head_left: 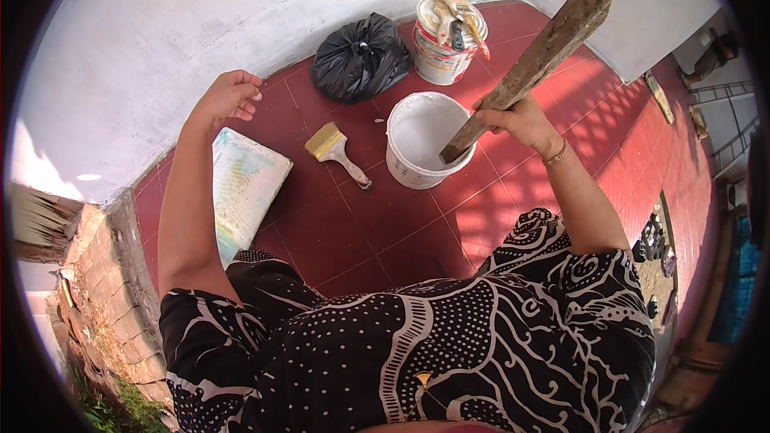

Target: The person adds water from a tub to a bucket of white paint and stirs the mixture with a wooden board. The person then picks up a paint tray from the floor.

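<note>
My right grip (520, 123) clamps the wooden stick (549, 46), likely stiff and hefty, best held mid-length, its end inside the white bucket (409, 170), short of the red floor's (361, 232) back edge, my left grip (228, 99) empty and parted.

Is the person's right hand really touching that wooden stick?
Touching. The head view shows the right hand closed around the wooden stick, with no gap between skin and wood.
</note>
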Demonstrator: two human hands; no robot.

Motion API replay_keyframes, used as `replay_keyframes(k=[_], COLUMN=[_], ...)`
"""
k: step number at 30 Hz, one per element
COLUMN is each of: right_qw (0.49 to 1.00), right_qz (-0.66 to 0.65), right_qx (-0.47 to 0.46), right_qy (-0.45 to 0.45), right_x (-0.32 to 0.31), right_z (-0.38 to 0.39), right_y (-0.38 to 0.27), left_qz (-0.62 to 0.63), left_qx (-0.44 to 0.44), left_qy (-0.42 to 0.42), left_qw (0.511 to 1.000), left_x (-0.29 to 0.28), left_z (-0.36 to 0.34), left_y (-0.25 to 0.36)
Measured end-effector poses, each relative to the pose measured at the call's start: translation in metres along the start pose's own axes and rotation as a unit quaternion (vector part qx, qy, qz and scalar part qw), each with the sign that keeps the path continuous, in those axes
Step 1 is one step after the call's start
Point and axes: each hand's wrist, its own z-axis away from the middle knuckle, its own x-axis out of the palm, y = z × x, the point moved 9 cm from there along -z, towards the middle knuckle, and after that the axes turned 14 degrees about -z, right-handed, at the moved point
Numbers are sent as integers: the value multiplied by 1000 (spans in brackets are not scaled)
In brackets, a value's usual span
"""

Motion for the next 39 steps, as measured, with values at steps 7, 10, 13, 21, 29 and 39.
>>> replay_keyframes(k=[7, 10, 13, 21, 29, 39], right_qw=[984, 996, 997, 995, 997, 981], right_qz=[43, -17, -70, 8, -32, 47], right_qx=[-160, -88, -16, -59, -75, -151], right_qy=[71, 12, -37, 78, -13, 110], right_x=[11, 27, 27, -21, 33, -19], right_z=[-12, -11, -7, -15, -11, -15], right_y=[8, 12, 12, 18, 12, 6], left_qz=[-5, -11, -12, -9, -9, -10], left_qx=[0, 4, 2, 4, 5, 2], left_qy=[3, 3, 5, -5, -10, -12], left_qw=[1000, 1000, 1000, 1000, 1000, 1000], left_x=[4, 3, 2, 6, 12, 9], left_z=[1, 0, 1, -8, -4, -4], left_y=[7, 8, 6, 4, 10, 4])
